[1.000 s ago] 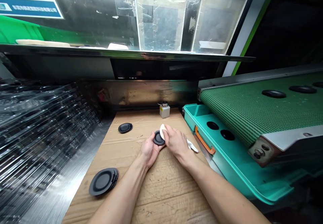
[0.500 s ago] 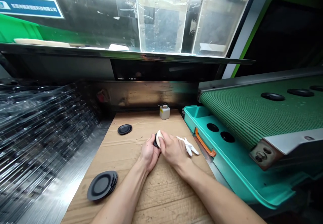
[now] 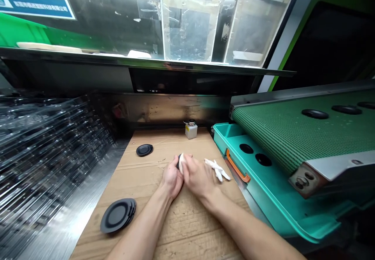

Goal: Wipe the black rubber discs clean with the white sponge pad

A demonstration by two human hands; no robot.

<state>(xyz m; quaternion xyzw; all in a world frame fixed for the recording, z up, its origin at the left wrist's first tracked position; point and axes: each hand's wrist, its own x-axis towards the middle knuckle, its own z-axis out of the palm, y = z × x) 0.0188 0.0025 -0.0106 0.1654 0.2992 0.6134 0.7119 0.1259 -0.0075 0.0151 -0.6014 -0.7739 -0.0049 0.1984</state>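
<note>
My left hand (image 3: pixel 172 178) is closed around a black disc (image 3: pixel 178 162), of which only an edge shows. Pressed against that disc is a white cloth pad (image 3: pixel 181 164), pinched by my right hand (image 3: pixel 199 177). Both hands meet over the middle of the cardboard sheet (image 3: pixel 199 228). Nearby on the left lies a short stack of black discs (image 3: pixel 144 149). Closer to me, left of my forearm, is a stack of larger dark grey discs (image 3: pixel 117 215). A white glove (image 3: pixel 217 170) rests right of my right hand.
A small square bottle (image 3: pixel 191 130) stands at the cardboard's far edge. To the right, a teal bin (image 3: pixel 281 197) with an orange handle (image 3: pixel 236 166) holds two black discs beneath a green conveyor belt (image 3: pixel 307 135) carrying more discs. Stacked clear plastic trays (image 3: pixel 43 154) fill the left.
My right hand has shifted slightly left and rolled over with the white pad against the disc. On the belt, the discs have moved a little to the left.
</note>
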